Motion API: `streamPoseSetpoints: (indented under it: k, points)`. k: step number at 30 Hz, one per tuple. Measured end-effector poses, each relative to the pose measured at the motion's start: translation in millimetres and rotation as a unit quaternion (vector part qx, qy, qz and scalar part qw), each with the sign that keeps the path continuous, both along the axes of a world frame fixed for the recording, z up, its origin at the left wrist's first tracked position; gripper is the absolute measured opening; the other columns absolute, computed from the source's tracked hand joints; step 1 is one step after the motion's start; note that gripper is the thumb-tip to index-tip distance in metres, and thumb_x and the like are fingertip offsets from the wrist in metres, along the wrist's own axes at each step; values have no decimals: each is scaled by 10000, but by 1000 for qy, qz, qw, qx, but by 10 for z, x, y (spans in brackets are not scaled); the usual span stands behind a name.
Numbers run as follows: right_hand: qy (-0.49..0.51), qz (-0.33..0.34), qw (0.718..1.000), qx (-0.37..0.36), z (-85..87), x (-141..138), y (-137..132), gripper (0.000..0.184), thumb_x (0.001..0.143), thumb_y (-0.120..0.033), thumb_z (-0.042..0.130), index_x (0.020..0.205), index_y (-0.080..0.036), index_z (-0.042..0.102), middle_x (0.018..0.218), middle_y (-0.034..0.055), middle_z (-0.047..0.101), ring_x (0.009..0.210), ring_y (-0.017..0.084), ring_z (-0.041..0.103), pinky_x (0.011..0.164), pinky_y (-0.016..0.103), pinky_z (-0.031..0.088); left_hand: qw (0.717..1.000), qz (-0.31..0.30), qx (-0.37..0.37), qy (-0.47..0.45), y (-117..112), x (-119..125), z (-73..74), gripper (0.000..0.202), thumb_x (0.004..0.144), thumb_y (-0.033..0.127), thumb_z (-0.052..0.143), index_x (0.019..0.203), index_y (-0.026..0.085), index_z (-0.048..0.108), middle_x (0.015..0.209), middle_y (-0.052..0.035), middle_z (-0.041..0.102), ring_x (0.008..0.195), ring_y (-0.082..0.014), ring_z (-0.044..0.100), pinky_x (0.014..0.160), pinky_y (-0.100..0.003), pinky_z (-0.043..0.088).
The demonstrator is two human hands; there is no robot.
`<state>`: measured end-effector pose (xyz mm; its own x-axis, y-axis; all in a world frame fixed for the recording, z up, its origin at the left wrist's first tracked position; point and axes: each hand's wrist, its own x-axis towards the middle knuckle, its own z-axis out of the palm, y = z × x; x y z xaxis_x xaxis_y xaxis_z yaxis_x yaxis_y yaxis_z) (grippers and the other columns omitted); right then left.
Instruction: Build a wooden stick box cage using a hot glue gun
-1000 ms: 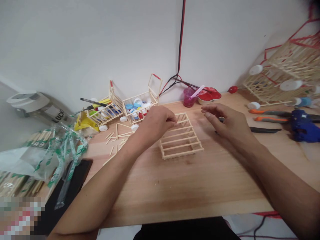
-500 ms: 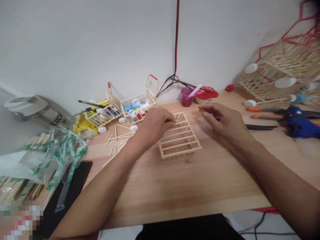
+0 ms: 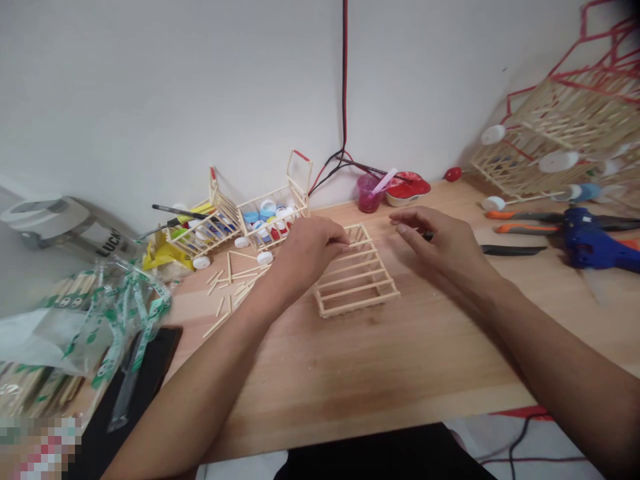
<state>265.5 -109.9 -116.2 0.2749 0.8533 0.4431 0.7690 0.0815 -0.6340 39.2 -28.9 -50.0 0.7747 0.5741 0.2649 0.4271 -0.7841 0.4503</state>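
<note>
Head view: wooden-stick frame [image 3: 354,291] rests on tabletop [image 3: 300,400]. Left hand [image 3: 314,250], fingertips pinched together, is at the frame's far-left part; grip contents cannot be determined. Right hand [image 3: 440,241], half open, visibly unladen, is right of the frame. Probable step: slat fitting; next move requires precise alignment.

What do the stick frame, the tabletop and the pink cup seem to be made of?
The stick frame: probably wood, pale, matt and unpainted. The tabletop: wood or a printed lookalike, smooth, with streaky grain. The pink cup: likely plastic, as it looks somewhat translucent.
</note>
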Motion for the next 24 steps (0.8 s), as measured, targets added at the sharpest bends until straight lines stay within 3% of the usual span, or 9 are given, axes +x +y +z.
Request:
streamPoseSetpoints:
  k: [7,18,24]
  points:
    - [4,3,1000,9,-17,16,13,291,889,-370,585,1099,-219,719,1057,81,761,889,264,702,819,436,553,1000,-2,-13,7,-23,20,-18,133,821,63,667,745,139,747,721,-9,711,672,-113,604,652,-248,386]
    - [8,1,1000,0,-33,30,6,298,903,-370,584,1132,-220,700,1107,82,752,929,261,697,828,437,543,999,13,38,20,-49,-8,70,133,822,72,668,742,142,748,755,-25,714,722,-139,615,688,-273,398]
    - [4,0,1000,-1,-38,25,0,301,902,-382,586,1128,-220,701,1090,82,754,932,266,695,828,436,538,999,8,35,17,-48,10,50,145,822,73,656,744,154,748,745,-14,712,714,-136,615,695,-272,407]
